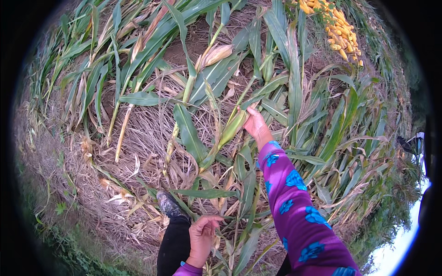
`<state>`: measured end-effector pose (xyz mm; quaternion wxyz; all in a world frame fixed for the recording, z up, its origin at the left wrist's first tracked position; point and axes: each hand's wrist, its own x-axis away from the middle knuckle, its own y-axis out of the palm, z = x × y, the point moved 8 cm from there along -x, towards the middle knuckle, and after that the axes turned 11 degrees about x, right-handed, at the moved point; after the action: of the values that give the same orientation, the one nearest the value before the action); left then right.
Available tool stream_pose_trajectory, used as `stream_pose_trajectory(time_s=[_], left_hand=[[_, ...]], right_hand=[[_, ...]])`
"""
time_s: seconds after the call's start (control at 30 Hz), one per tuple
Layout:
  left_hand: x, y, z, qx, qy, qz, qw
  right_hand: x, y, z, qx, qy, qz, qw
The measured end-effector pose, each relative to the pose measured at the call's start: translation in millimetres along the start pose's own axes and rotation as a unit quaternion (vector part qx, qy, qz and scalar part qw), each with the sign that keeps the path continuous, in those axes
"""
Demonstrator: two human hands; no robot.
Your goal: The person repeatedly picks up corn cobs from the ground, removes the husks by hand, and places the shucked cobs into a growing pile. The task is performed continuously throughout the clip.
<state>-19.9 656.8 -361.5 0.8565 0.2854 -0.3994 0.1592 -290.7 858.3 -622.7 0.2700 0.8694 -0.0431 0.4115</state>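
Note:
In front of me a maize ear in a green husk [232, 131] stands out at a slant from its cut stalk. My right hand [257, 126], in a purple sleeve with blue flowers, has hold of this ear near its upper tip; some fingers are hidden behind the leaves and husk. Lower down, close to my leg, my left hand [202, 234] has its fingers curled inward beside a dry stalk and a bit of pale husk. Whether anything is pinched in it is hidden. A broad green leaf [190, 132] arches left of the ear.
Cut maize stalks and leaves [321, 114] lie thickly on the right. Another ear in dry husk [217, 55] lies farther ahead. Husked yellow cobs [342, 32] form a pile at the upper right. My shoe [171, 204] rests on straw, near an opened dry husk [121, 197].

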Motion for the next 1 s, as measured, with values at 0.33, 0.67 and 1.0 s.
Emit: stream_pose_trajectory(time_s=[0.33, 0.67, 1.0], left_hand=[[-8, 33, -4, 0.061, 0.017, 0.066, 0.996], [-9, 17, 1, -0.044, 0.08, 0.053, 0.994], [1, 45, -14, -0.159, 0.105, -0.039, 0.981]], right_hand=[[108, -97, 102, -0.362, -0.147, 0.294, 0.872], [169, -72, 232, -0.337, 0.067, 0.261, 0.902], [164, -9, 144, 0.199, 0.218, 0.021, 0.955]])
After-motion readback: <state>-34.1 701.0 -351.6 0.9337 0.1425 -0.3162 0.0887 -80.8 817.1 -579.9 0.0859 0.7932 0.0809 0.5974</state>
